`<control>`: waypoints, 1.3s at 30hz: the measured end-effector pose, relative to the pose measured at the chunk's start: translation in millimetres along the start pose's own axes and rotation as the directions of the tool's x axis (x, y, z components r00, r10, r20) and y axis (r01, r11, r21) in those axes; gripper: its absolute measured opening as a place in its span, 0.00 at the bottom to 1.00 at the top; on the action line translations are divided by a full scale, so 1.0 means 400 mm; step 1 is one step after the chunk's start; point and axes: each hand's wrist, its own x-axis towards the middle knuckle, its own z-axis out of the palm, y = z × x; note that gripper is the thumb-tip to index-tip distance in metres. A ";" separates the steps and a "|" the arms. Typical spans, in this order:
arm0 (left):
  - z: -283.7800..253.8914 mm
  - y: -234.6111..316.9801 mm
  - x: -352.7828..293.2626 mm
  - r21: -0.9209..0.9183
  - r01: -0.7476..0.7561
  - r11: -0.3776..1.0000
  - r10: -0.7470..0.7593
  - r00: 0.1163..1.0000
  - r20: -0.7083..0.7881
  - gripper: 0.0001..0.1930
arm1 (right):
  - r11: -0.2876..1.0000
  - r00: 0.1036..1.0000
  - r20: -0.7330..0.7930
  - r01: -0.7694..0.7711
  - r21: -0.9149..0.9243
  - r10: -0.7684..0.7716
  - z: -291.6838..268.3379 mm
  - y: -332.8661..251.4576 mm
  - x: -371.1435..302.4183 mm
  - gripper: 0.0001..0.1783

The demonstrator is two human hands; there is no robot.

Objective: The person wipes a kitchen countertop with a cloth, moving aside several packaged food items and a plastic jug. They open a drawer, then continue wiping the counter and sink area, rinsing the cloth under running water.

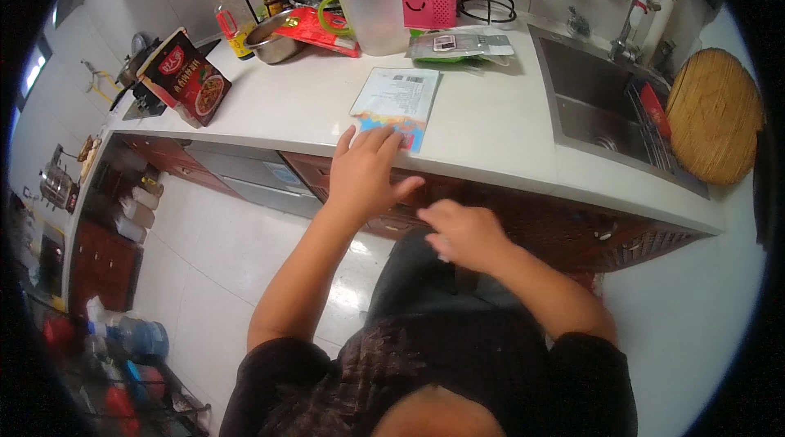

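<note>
A flat white packet (398, 92) with a blue and orange end lies on the white counter near its front edge. My left hand (365, 169) reaches over the packet's near end, its fingers spread and the thumb pointing right. Whether the fingertips press on the packet or hover just above it, I cannot tell. Lower and to the right, my right hand (468, 234) hangs in front of the counter edge with its fingers curled in. A small pale bit shows at its underside, too small to name.
On the counter (491, 122) stand a dark red pouch (190, 81), a sauce bottle (233, 28), a metal bowl (272, 43), a red packet (323, 33), a clear jug (376, 18) and a silver-grey packet (462, 44). A sink (593, 102) and round woven board (713, 114) are at right.
</note>
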 end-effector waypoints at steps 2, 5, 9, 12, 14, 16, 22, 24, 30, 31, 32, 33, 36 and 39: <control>-0.007 0.010 -0.033 -0.011 -0.052 0.999 0.052 0.997 -0.051 0.28 | 0.981 0.986 -0.084 -0.131 0.142 0.144 -0.071 0.020 -0.073 0.21; 0.008 0.020 -0.047 -0.048 -0.123 0.991 0.116 0.984 -0.135 0.24 | 0.873 0.915 -0.128 -0.312 0.375 0.383 -0.157 0.074 -0.184 0.15; 0.032 0.081 -0.020 -0.119 -0.240 0.963 0.219 0.961 -0.172 0.20 | 0.408 0.607 -0.062 -0.452 0.793 0.793 -0.248 0.113 -0.328 0.10; 0.065 0.128 0.023 -0.148 -0.304 0.941 0.266 0.936 -0.228 0.20 | 0.190 0.604 -0.139 -0.020 0.982 0.784 -0.280 0.183 -0.439 0.15; 0.084 0.159 0.043 -0.183 -0.322 0.929 0.273 0.930 -0.248 0.20 | 0.108 0.572 -0.182 0.161 0.981 0.800 -0.322 0.176 -0.468 0.22; 0.101 0.199 0.061 -0.247 -0.333 0.910 0.267 0.926 -0.265 0.19 | 0.084 0.556 -0.244 0.298 0.951 0.795 -0.359 0.170 -0.495 0.32; 0.160 0.337 0.115 -0.363 -0.524 0.770 0.446 0.850 -0.280 0.18 | 0.433 0.271 -0.512 0.301 0.850 0.816 -0.433 0.176 -0.495 0.29; 0.173 0.388 0.141 -0.409 -0.570 0.713 0.498 0.822 -0.278 0.18 | 0.589 0.288 -0.656 0.292 0.754 0.698 -0.441 0.166 -0.454 0.26; 0.219 0.463 0.187 -0.482 -0.571 0.665 0.493 0.820 -0.291 0.17 | 0.948 0.776 -0.628 -0.239 -0.212 0.055 -0.362 0.177 -0.300 0.28; 0.222 0.463 0.188 -0.502 -0.566 0.654 0.493 0.822 -0.285 0.16 | 0.965 0.844 -0.536 -0.125 -0.229 -0.018 -0.346 0.204 -0.286 0.29; 0.222 0.459 0.187 -0.521 -0.561 0.644 0.493 0.824 -0.278 0.16 | 0.968 0.880 -0.473 -0.140 -0.206 0.027 -0.355 0.216 -0.289 0.28; 0.223 0.449 0.185 -0.537 -0.550 0.640 0.490 0.830 -0.266 0.15 | 0.972 0.912 -0.405 -0.152 -0.178 0.068 -0.359 0.226 -0.287 0.28; 0.225 0.424 0.198 -0.576 -0.541 0.613 0.505 0.829 -0.242 0.14 | 0.966 0.943 -0.304 -0.193 -0.170 0.135 -0.386 0.284 -0.286 0.28; 0.204 0.405 0.211 -0.587 -0.531 0.611 0.540 0.822 -0.181 0.14 | 0.953 0.924 -0.308 -0.276 -0.126 0.227 -0.443 0.371 -0.298 0.26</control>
